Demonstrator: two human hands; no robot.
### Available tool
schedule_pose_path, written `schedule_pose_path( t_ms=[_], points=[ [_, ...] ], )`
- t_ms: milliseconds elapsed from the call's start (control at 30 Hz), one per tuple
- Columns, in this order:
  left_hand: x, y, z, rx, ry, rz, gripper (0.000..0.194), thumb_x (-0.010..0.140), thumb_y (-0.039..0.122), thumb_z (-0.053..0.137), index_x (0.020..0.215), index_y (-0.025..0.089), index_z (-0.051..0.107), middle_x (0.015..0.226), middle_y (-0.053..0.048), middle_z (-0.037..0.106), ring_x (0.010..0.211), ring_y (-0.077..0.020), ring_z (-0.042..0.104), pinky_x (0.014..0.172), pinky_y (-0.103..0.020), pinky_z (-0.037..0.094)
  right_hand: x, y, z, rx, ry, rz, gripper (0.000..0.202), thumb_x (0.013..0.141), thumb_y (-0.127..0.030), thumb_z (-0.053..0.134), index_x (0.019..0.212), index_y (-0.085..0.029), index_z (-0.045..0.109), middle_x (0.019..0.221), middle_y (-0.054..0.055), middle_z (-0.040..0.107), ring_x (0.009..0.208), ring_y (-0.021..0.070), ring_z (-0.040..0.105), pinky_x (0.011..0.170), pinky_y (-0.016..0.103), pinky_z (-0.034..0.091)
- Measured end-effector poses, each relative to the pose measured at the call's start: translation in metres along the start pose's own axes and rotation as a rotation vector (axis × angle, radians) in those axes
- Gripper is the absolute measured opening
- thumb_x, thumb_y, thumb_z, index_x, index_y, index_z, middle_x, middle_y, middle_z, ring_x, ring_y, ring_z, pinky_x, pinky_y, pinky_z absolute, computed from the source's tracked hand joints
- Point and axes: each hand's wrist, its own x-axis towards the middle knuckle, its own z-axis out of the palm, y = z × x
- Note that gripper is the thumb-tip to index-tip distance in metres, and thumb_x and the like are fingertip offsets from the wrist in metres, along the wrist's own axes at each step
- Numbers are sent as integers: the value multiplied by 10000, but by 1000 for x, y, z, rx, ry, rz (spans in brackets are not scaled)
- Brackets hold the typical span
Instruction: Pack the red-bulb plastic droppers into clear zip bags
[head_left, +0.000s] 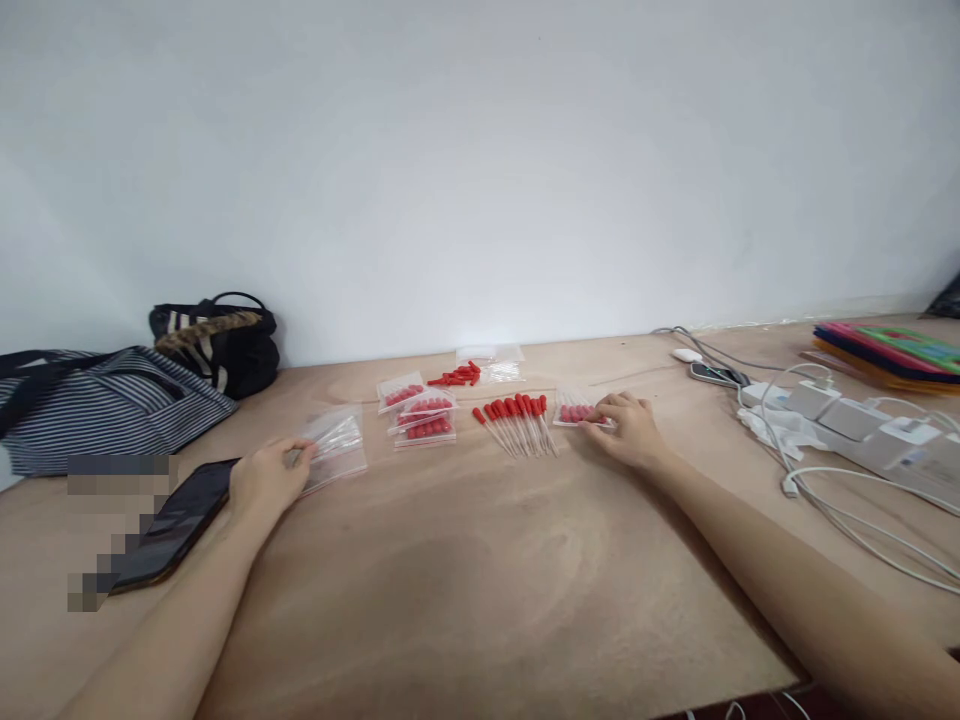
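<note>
My left hand (pixel 274 475) is at the left edge of a small stack of clear zip bags (pixel 341 440), its fingers curled and pinched on the plastic. On the right, my right hand (pixel 626 428) has its thumb and fingers closed on the edge of a zip bag of red-tipped pieces (pixel 574 408), which lies on the table. Between my hands, several thin pale sticks with red bulb-like tips (pixel 521 420) are fanned out. Left of them, filled zip bags (pixel 425 425) overlap, red tips showing through the plastic.
Loose red pieces (pixel 457 376) lie behind, beside a flat clear bag (pixel 499 362). A phone (pixel 176 525) is by my left forearm. Striped (pixel 120 410) and black (pixel 251 350) bags stand at left. White chargers and cables (pixel 855 415) and a colourful stack (pixel 892 350) occupy the right.
</note>
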Motion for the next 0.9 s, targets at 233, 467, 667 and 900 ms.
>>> schedule_pose_path(
  t_ms=[233, 467, 667, 900],
  points=[
    [-17, 62, -35, -172, -55, 33, 192, 706, 332, 485, 697, 176, 596, 592, 10, 591, 546, -155, 559, 516, -224, 395, -4, -60, 20, -13, -81, 155, 341, 701, -502, 491, 586, -204, 608, 626, 30, 619, 705, 189, 549, 714, 337, 319],
    [-59, 112, -21, -526, -401, 542, 279, 760, 396, 510, 903, 169, 587, 767, -37, 653, 647, -166, 612, 539, -249, 483, -3, -63, 22, 21, -105, 256, 318, 693, -499, 494, 593, -225, 621, 589, 17, 626, 627, 183, 559, 737, 380, 323],
    [-51, 114, -14, -385, -516, 1053, 667, 761, 487, 517, 1321, 249, 245, 1375, -110, 271, 1255, -294, 233, 970, -475, 281, 1, -67, 16, 66, -192, 352, 275, 711, -403, 475, 547, -222, 598, 588, 22, 623, 662, 203, 576, 722, 357, 339],
    [-78, 138, -6, -318, -641, 727, 631, 841, 509, 333, 1345, 158, 188, 1397, -155, 156, 1278, -302, 116, 989, -514, 215, -10, -63, 3, 303, -125, 299, 273, 724, -368, 457, 542, -183, 540, 548, 2, 580, 540, 143, 525, 535, 254, 341]
  ],
)
